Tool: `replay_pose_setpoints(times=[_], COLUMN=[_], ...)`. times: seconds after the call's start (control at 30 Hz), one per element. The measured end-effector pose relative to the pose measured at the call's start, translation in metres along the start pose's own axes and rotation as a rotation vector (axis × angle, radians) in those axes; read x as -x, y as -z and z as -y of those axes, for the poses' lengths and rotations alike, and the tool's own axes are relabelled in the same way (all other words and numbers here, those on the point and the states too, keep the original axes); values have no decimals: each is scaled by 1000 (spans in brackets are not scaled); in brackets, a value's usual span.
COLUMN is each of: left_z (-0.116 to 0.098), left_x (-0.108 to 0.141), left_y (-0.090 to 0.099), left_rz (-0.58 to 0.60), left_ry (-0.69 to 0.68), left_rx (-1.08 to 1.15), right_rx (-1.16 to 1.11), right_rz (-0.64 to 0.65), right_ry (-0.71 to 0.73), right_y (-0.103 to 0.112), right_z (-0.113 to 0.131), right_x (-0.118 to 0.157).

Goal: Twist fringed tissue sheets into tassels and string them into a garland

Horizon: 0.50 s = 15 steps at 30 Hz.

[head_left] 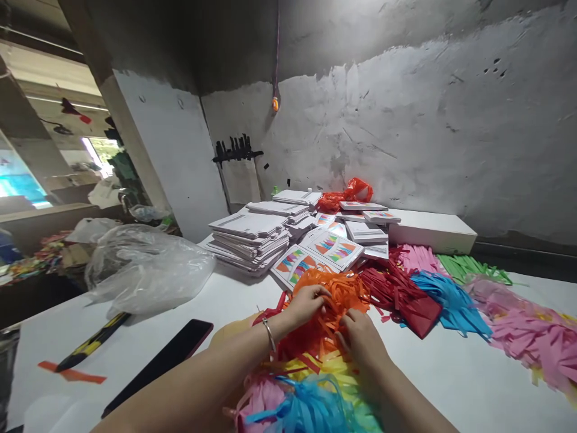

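Note:
Orange paper strips [347, 291] lie in a loose bunch at the middle of the table. My left hand [309, 304], with a silver bangle at the wrist, has its fingers curled into the left side of the bunch. At the bunch's lower right, my right hand [358, 334] has thumb and fingers bent around some orange strips. Red strips show between and below both hands. Nearer to me lie yellow strips [336, 373], blue strips [311, 406] and pink strips [261, 400].
Stacked white cards [250, 240] and printed sheets [333, 246] stand behind. Dark red [401, 294], blue [451, 300] and pink strips [536, 337] lie right, near a white box [433, 228]. Left are a plastic bag [148, 270], a cutter [94, 343] and a phone [162, 361].

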State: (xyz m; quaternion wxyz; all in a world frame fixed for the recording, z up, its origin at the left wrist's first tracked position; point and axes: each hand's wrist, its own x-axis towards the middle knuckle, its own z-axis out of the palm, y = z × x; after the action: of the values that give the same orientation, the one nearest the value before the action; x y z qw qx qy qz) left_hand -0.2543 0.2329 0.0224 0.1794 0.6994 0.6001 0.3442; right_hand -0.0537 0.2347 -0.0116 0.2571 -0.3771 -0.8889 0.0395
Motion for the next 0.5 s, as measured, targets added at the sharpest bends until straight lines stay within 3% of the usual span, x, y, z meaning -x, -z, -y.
replay_pose_setpoints(times=[0.17, 0.3, 0.37, 0.5], left_z=[16, 0, -16, -35], left_x=[-10, 6, 20, 37], left_y=[17, 31, 28, 8], left_rz=[-314, -439, -363, -16], left_ry=[92, -12, -141, -409], left_rx=[9, -98, -169, -299], right_rx=[114, 222, 270, 311], right_rz=[57, 102, 118, 144], right_ry=[45, 79, 85, 104], right_y=[-10, -17, -20, -23], right_z=[-4, 1, 4, 3], right_x=[4, 6, 6, 4])
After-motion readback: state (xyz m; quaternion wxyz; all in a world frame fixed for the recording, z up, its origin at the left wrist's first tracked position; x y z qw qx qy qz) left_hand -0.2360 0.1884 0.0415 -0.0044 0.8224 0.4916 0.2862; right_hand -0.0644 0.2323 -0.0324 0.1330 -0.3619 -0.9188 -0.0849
